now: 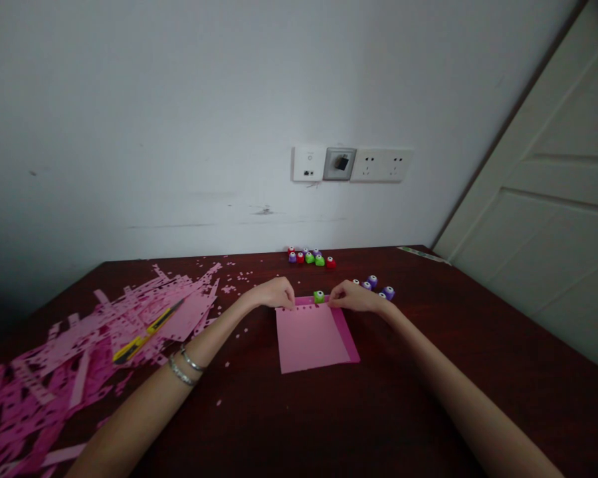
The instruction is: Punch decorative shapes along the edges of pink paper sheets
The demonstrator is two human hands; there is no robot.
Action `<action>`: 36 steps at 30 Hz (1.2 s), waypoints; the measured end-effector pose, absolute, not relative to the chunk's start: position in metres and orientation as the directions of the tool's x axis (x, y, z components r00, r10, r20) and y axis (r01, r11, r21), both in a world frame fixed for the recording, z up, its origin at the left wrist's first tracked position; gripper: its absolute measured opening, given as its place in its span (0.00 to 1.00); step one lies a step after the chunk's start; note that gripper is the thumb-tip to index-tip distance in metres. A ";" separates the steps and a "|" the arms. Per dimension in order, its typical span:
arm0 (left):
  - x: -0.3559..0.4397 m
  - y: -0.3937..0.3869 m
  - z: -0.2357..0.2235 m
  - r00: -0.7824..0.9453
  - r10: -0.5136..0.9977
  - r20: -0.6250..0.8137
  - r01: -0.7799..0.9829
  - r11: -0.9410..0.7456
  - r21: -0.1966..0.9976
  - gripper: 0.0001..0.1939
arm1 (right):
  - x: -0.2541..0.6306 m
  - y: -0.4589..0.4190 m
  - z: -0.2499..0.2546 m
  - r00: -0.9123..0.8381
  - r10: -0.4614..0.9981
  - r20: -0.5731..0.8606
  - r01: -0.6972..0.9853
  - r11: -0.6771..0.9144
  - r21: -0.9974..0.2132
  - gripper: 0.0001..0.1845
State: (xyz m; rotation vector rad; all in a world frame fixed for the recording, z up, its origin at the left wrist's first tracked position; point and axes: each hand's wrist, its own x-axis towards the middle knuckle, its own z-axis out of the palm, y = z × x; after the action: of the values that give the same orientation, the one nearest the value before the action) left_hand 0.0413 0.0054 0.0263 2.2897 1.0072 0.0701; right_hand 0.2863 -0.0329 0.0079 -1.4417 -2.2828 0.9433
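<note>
A light pink sheet of paper (311, 342) lies on the table over a darker pink sheet (347, 335), whose right and top margins show. Small punched holes run along the light sheet's top edge. My left hand (275, 292) pinches the top left corner of the paper. At the top right, my right hand (353, 295) has its fingertips closed on the paper's edge. Between the hands, a green craft punch (319, 297) sits at the top edge; whether the paper is inside its slot I cannot tell. Several purple punches (373, 281) stand just beyond my right hand.
Pink punched paper strips (80, 358) heap up on the left, with a yellow utility knife (147, 332) on them. Tiny paper bits scatter nearby. Several red, green and purple punches (309, 258) stand against the wall. A pale strip (422, 255) lies at the back right.
</note>
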 end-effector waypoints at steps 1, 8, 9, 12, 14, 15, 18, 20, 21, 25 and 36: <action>0.041 0.006 0.025 0.709 0.679 -0.192 0.647 -0.517 0.560 0.08 | 0.285 -0.033 0.007 -0.455 0.884 -0.106 0.699 0.281 -0.658 0.14; 0.041 0.008 0.022 0.697 0.693 -0.184 0.659 -0.518 0.545 0.09 | 0.279 -0.032 0.000 -0.407 0.908 -0.100 0.718 0.250 -0.650 0.11; 0.041 0.007 0.022 0.697 0.694 -0.181 0.659 -0.520 0.543 0.09 | 0.278 -0.032 0.000 -0.398 0.912 -0.103 0.722 0.242 -0.648 0.11; 0.041 0.007 0.023 0.692 0.697 -0.186 0.664 -0.516 0.541 0.09 | 0.276 -0.034 0.002 -0.384 0.917 -0.107 0.728 0.230 -0.645 0.11; 0.041 0.007 0.024 0.689 0.702 -0.182 0.667 -0.516 0.538 0.09 | 0.275 -0.035 0.003 -0.376 0.920 -0.108 0.732 0.223 -0.644 0.11; 0.041 0.008 0.024 0.686 0.705 -0.178 0.668 -0.515 0.537 0.09 | 0.275 -0.035 0.003 -0.374 0.921 -0.109 0.731 0.221 -0.645 0.11; 0.040 0.009 0.023 0.675 0.717 -0.173 0.675 -0.506 0.537 0.09 | 0.275 -0.035 0.003 -0.372 0.921 -0.111 0.727 0.215 -0.652 0.11; 0.040 0.010 0.023 0.672 0.720 -0.173 0.678 -0.504 0.536 0.09 | 0.276 -0.034 0.002 -0.369 0.923 -0.110 0.728 0.214 -0.651 0.11; 0.040 0.010 0.022 0.673 0.720 -0.171 0.677 -0.506 0.534 0.09 | 0.276 -0.034 0.002 -0.365 0.924 -0.111 0.731 0.211 -0.649 0.11; 0.039 0.013 0.020 0.678 0.716 -0.166 0.671 -0.510 0.538 0.09 | 0.277 -0.035 0.003 -0.347 0.928 -0.137 0.743 0.182 -0.645 0.11; 0.033 0.024 0.011 0.686 0.717 -0.123 0.647 -0.524 0.554 0.09 | 0.283 -0.031 0.006 -0.339 0.936 -0.096 0.767 0.216 -0.604 0.14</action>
State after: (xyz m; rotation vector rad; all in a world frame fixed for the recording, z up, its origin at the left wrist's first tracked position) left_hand 0.0332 0.0239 0.0107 2.3225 1.0440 0.1606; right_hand 0.2835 -0.0310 0.0064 -1.5997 -2.2048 0.8297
